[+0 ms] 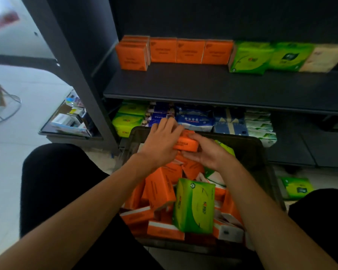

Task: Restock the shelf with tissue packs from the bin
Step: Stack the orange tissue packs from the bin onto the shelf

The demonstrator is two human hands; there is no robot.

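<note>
Your left hand [162, 142] and right hand [205, 152] both grip one orange tissue pack [185, 146] between them, just above the bin [242, 138]. Keep it level, lift beyond your fingers to the shelf [183, 84], and seat it before the orange row [189, 51].

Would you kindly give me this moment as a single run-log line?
phase: pick | left hand: holds orange pack | right hand: holds same pack | location: above bin | shelf: front bare

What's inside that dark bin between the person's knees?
The bin holds jumbled orange packs, a green pack on top. The left hand and right hand grip a raised orange pack. Lower layers and the bottom are hidden.
</note>
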